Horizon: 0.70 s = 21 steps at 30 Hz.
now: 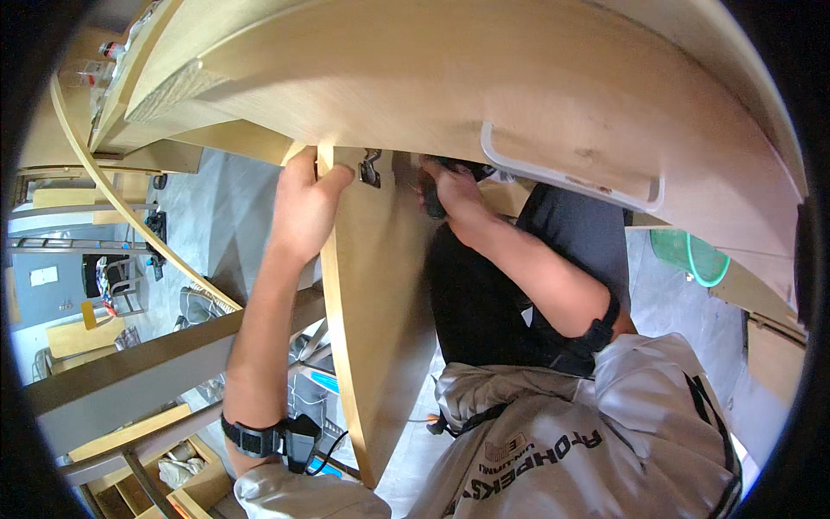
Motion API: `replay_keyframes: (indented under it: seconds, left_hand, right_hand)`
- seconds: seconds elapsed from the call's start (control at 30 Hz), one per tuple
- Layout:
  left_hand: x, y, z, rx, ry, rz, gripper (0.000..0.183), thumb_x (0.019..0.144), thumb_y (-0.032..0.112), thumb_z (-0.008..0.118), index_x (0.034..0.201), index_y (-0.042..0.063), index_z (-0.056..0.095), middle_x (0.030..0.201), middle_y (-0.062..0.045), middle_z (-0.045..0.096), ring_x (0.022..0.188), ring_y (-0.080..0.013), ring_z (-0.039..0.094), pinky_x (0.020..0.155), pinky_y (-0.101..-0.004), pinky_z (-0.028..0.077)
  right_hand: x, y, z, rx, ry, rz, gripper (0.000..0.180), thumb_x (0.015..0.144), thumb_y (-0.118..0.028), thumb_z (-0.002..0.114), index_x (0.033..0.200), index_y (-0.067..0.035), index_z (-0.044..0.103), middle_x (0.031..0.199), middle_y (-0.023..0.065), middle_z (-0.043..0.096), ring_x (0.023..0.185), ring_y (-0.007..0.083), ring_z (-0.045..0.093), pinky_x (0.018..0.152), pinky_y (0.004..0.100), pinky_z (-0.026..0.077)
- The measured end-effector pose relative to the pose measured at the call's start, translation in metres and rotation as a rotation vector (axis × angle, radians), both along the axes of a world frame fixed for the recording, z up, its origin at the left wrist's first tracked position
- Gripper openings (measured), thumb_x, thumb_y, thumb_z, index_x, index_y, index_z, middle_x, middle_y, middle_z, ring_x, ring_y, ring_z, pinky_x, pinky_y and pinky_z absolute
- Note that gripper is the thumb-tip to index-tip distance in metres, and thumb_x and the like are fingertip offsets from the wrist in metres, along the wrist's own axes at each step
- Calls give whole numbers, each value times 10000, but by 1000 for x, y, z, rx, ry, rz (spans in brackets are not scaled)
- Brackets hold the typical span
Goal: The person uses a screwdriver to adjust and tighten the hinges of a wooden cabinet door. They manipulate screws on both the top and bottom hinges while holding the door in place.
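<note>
My left hand (305, 194) grips the upper edge of a light wood-grain cabinet door (363, 272), thumb on its inner face. A metal cabinet hinge (369, 170) is on that face, just right of my thumb. My right hand (454, 188) is closed around the dark handle of a tool (432, 200), under the overhanging wooden desktop (402, 78). The tool's working end is hidden, so I cannot tell its exact kind or whether it touches the door.
A grey plastic trim (577, 178) is set in the desktop's edge. A metal beam (142, 363) crosses on the left, above a wooden drawer (201, 480) with cloth inside. To the right are a green basket (690, 256) and bare grey floor (681, 305).
</note>
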State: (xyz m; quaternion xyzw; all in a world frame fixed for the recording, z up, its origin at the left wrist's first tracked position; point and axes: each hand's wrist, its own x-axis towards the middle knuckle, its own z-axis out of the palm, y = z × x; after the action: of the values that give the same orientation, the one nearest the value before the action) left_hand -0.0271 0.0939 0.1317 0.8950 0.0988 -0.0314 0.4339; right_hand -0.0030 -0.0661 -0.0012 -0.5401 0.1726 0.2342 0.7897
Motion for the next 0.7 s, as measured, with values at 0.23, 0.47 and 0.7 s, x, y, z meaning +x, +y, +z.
replay_keyframes:
  seconds: [0.23,0.47,0.7]
  left_hand:
    - [1,-11,7,-21,39,71,291,768,154,562,944,-76,595,816,-139,631,775,-191,581,712,-321,445]
    - [3,-18,15,35,-29,13,284,766,165,553,904,-80,598,790,-162,622,766,-222,580,712,-338,444]
    - [-8,2,6,187,-37,-39,320,773,174,537,946,-90,588,866,-214,618,842,-282,580,779,-369,441]
  right_hand:
    - [-71,-80,4,-70,-6,441,208,933,-178,525,1093,-48,546,783,35,561,717,121,541,643,257,444]
    - [-148,-192,80,162,9,725,246,966,-200,514,1158,-48,542,748,7,572,640,69,522,562,211,430]
    - [-169,-283,254,-219,-940,542,351,889,-250,600,1049,62,590,759,108,638,610,189,593,537,278,465]
